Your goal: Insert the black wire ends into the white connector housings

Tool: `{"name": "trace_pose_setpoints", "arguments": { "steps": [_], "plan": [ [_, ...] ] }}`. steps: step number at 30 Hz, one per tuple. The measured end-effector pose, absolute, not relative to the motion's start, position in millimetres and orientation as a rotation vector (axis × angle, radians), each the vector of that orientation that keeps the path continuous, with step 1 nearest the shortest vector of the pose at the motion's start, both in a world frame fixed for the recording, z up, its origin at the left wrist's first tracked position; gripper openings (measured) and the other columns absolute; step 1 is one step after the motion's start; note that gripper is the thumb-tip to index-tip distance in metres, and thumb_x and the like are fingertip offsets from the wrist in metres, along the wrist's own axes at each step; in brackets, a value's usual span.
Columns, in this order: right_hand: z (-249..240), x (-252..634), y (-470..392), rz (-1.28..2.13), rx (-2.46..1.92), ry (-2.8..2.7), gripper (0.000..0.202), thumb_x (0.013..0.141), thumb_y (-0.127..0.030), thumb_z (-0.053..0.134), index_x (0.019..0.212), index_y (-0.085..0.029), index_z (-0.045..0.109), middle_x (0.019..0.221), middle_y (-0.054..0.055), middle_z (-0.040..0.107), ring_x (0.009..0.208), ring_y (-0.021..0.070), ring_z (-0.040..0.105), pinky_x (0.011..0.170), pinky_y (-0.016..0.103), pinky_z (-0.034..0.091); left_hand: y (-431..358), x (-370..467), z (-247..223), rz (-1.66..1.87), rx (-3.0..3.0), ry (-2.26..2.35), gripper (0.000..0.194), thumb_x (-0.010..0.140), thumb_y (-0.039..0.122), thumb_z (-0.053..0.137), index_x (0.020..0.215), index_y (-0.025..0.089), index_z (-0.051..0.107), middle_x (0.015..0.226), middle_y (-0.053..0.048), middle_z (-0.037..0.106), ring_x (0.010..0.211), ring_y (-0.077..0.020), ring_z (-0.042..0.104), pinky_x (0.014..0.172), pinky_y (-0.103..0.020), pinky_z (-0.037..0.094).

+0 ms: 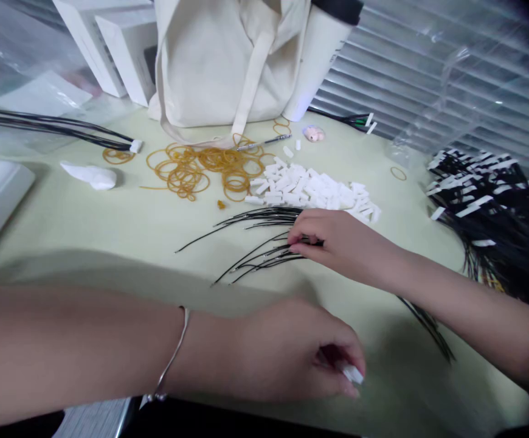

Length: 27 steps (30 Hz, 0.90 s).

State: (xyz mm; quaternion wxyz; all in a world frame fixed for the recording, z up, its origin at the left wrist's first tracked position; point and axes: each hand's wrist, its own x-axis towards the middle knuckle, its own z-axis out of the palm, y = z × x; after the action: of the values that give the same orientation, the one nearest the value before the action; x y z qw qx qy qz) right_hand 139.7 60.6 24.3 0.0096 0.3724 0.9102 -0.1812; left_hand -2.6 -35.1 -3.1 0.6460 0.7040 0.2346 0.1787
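Close to the camera, my left hand [292, 353], with a thin bracelet at its wrist, pinches a small white plastic connector housing [352, 373] between thumb and fingers. Farther off, my right hand [328, 240] is closed on thin black wires [264, 258] lying on the table. Their loose ends fan out to the left in two groups, and the other ends [428, 325] show below my right forearm. How many wires the fingers hold is hidden. A pile of white connector housings [314, 187] lies just beyond my right hand.
Tan rubber bands [210, 164] lie heaped beside a pen [264, 143]. A cloth bag [219, 67], a cup [323, 58] and white boxes [127, 55] stand behind. Bundled black wires with white connectors [497, 207] are stacked at right. Another wire bundle [64, 128] lies at left.
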Motion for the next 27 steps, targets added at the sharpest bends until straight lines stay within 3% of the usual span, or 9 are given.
{"name": "trace_pose_setpoints", "arguments": {
  "steps": [20,27],
  "plan": [
    [26.8,137.8,50.2,-0.600,1.067,2.862,0.014,0.083,-0.032,0.055,0.082,-0.019,0.060,0.091,0.000,0.056,0.081,0.0076,0.051,0.071,0.020,0.038,-31.0,-2.8,-5.7,0.398,1.762,0.445,0.015,0.079,0.018,0.063,0.091,0.010,0.065,0.079,-0.002,0.065,0.071,-0.0086,0.059,0.062,-0.015,0.042],
    [27.6,140.3,44.8,-0.653,1.101,2.811,0.019,0.080,-0.038,0.059,0.085,-0.020,0.060,0.093,0.000,0.057,0.081,0.0085,0.050,0.068,0.020,0.038,-33.4,-2.0,-6.3,0.385,1.721,0.490,0.009,0.079,0.017,0.062,0.088,0.015,0.064,0.080,0.000,0.066,0.070,-0.0079,0.060,0.062,-0.015,0.043]
  ]
}}
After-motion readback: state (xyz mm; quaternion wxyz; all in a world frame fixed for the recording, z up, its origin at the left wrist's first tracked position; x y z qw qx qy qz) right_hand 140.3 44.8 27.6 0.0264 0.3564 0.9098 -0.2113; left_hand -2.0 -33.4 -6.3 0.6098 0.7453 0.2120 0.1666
